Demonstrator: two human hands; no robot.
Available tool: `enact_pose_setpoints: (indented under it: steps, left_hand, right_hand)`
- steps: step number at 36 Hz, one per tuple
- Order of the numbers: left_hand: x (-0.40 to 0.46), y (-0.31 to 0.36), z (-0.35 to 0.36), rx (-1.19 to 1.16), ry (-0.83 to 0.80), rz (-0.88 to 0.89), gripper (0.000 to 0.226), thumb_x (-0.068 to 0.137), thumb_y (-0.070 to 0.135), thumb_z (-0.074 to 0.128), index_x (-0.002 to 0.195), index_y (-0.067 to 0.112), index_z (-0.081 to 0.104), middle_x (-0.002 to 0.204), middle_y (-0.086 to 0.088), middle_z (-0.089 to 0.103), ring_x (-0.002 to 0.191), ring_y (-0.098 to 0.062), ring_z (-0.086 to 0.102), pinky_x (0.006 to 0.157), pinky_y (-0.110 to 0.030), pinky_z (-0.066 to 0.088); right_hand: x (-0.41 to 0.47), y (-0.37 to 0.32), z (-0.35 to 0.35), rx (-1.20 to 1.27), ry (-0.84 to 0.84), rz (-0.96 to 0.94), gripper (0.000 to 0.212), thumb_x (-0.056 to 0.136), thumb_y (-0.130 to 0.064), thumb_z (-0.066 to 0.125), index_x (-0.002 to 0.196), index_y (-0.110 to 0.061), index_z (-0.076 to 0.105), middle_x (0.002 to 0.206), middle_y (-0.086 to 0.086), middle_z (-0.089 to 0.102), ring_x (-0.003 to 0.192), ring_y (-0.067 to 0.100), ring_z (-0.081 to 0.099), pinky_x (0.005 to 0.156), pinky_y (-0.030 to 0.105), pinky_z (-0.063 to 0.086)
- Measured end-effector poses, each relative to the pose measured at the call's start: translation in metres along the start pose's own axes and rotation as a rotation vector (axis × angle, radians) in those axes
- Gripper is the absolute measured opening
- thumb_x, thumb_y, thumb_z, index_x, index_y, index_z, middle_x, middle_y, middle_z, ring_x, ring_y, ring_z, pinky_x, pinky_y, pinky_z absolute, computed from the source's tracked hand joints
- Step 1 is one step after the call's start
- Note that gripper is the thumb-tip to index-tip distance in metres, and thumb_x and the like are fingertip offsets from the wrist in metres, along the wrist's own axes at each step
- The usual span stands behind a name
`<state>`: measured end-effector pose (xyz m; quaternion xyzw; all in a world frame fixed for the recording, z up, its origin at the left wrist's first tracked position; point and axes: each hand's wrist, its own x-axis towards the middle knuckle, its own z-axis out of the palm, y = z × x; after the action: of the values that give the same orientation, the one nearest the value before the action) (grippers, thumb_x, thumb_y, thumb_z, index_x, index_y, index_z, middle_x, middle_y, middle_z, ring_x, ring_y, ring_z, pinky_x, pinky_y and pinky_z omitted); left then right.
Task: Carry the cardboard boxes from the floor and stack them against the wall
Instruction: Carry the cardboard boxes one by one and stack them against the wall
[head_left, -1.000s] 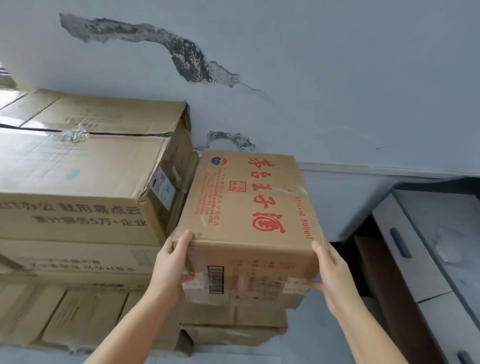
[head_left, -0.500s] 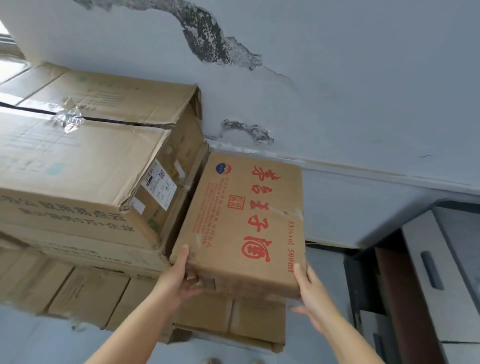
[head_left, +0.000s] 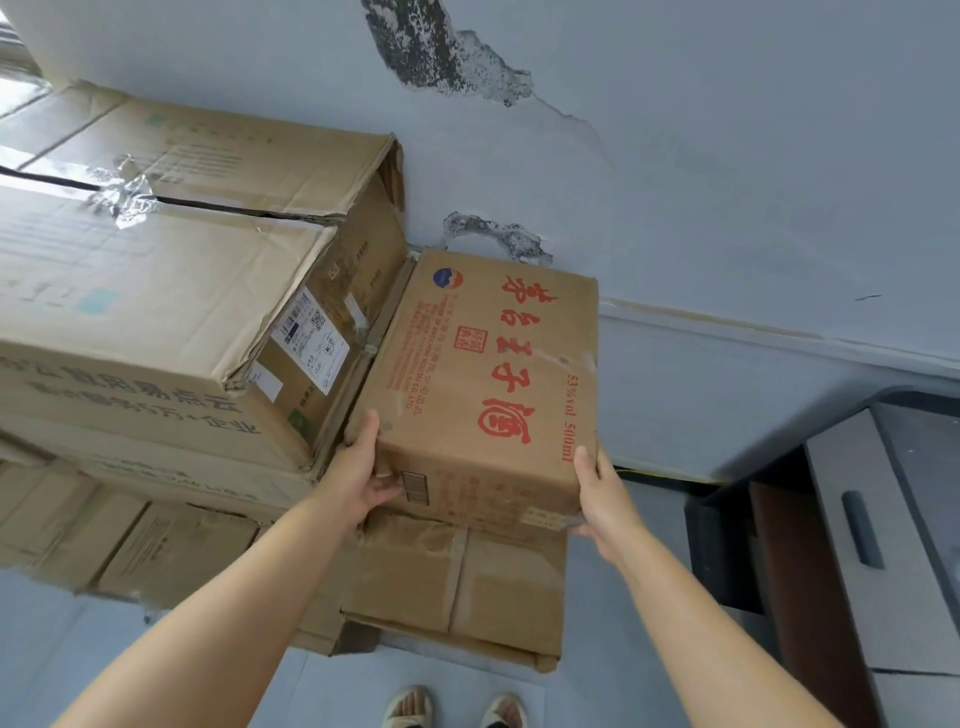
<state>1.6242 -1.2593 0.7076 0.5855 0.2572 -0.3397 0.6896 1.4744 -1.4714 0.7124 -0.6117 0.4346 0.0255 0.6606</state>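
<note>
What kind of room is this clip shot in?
Probably a storeroom or back room of an office: stacked cardboard boxes along a wall with peeling paint, and a grey drawer cabinet to the right.

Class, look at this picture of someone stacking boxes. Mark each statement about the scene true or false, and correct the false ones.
1. Both hands hold the box with red lettering. True: the left hand and the right hand grip its near corners.
2. That box sits to the left of the large taped box. False: it sits to its right.
3. The wall has peeling patches. True.
4. The box with red lettering rests on the bare floor. False: it lies over the lower boxes.
</note>
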Motion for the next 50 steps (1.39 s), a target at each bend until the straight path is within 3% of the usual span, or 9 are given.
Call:
enact_pose_setpoints:
  steps: [14, 17, 22, 26, 29, 36, 41, 45, 50]
  left_hand:
    - [-0.039, -0.009, -0.017, 0.122, 0.043, 0.031, 0.062, 0.096, 0.041, 0.051, 0.146, 0.014, 0.028, 0.147, -0.016, 0.038, 0.129, -0.035, 0.044, 0.099, -0.052, 0.043]
    - [-0.055, -0.012, -0.027, 0.231, 0.032, 0.136, 0.062, 0.095, 0.039, 0.053, 0.148, 0.019, 0.026, 0.146, -0.011, 0.041, 0.129, -0.031, 0.045, 0.098, -0.05, 0.045]
    - [-0.101, -0.01, -0.05, 0.489, -0.12, 0.391, 0.056, 0.096, 0.036, 0.051, 0.147, 0.025, 0.029, 0.132, 0.001, 0.051, 0.121, -0.017, 0.051, 0.102, -0.044, 0.046]
    - [-0.132, -0.007, -0.079, 0.622, -0.28, 0.591, 0.042, 0.095, 0.031, 0.049, 0.136, 0.035, 0.04, 0.122, 0.013, 0.06, 0.113, -0.003, 0.057, 0.101, -0.039, 0.046]
    - [-0.143, -0.01, -0.107, 0.667, -0.383, 0.641, 0.041, 0.089, 0.036, 0.05, 0.129, 0.039, 0.045, 0.119, 0.013, 0.065, 0.111, -0.001, 0.059, 0.101, -0.038, 0.044]
    - [-0.143, -0.02, -0.177, 0.882, -0.605, 0.557, 0.042, 0.083, 0.032, 0.05, 0.125, 0.036, 0.051, 0.113, 0.016, 0.067, 0.108, -0.003, 0.062, 0.101, -0.046, 0.044]
    - [-0.144, -0.015, -0.203, 1.041, -0.773, 0.487, 0.028, 0.085, 0.046, 0.059, 0.108, 0.061, 0.055, 0.111, 0.015, 0.069, 0.105, -0.007, 0.065, 0.094, -0.036, 0.047]
    - [-0.149, -0.019, -0.202, 1.033, -0.946, 0.482, 0.085, 0.05, 0.089, 0.058, 0.122, 0.044, 0.054, 0.11, 0.016, 0.068, 0.103, -0.005, 0.065, 0.09, -0.037, 0.05]
    - [-0.173, -0.036, -0.195, 0.968, -1.107, 0.487, 0.075, 0.061, 0.074, 0.063, 0.125, 0.038, 0.048, 0.116, 0.012, 0.066, 0.105, -0.009, 0.065, 0.097, -0.049, 0.046]
  right_hand:
    - [-0.028, 0.003, -0.005, -0.037, 0.038, 0.001, 0.063, 0.099, -0.05, 0.034, 0.153, -0.033, 0.007, 0.157, 0.0, 0.025, 0.141, 0.03, 0.03, 0.108, 0.06, 0.032]
    - [-0.043, 0.006, -0.013, -0.122, 0.097, -0.101, 0.069, 0.097, -0.052, 0.037, 0.153, -0.032, 0.001, 0.159, -0.001, 0.02, 0.144, 0.024, 0.025, 0.113, 0.051, 0.028]
    - [-0.11, 0.016, -0.023, -0.102, 0.138, -0.33, 0.062, 0.094, -0.045, 0.045, 0.149, -0.039, 0.016, 0.151, -0.008, 0.035, 0.133, 0.008, 0.039, 0.114, 0.041, 0.032]
    - [-0.175, 0.053, -0.013, -0.054, 0.159, -0.408, 0.075, 0.066, -0.084, 0.05, 0.132, -0.057, 0.029, 0.134, -0.028, 0.045, 0.125, -0.008, 0.045, 0.108, 0.033, 0.037]
    - [-0.216, 0.093, 0.014, 0.026, 0.232, -0.358, 0.08, 0.059, -0.088, 0.052, 0.129, -0.056, 0.032, 0.132, -0.03, 0.047, 0.122, -0.011, 0.046, 0.103, 0.028, 0.041]
    - [-0.291, 0.17, 0.121, 0.364, 0.586, -0.282, 0.103, 0.038, -0.092, 0.062, 0.127, -0.043, 0.043, 0.117, -0.027, 0.062, 0.11, -0.009, 0.057, 0.092, 0.022, 0.049]
    - [-0.332, 0.189, 0.18, 0.54, 0.848, -0.267, 0.104, 0.034, -0.09, 0.066, 0.123, -0.039, 0.048, 0.11, -0.028, 0.066, 0.104, -0.009, 0.061, 0.086, 0.017, 0.049]
    - [-0.359, 0.207, 0.21, 0.583, 1.018, -0.239, 0.102, 0.037, -0.092, 0.063, 0.122, -0.04, 0.045, 0.11, -0.032, 0.064, 0.105, -0.009, 0.06, 0.089, 0.02, 0.048]
    - [-0.411, 0.227, 0.25, 0.676, 1.261, -0.196, 0.098, 0.036, -0.093, 0.061, 0.12, -0.045, 0.047, 0.114, -0.025, 0.065, 0.109, -0.008, 0.059, 0.088, 0.026, 0.053]
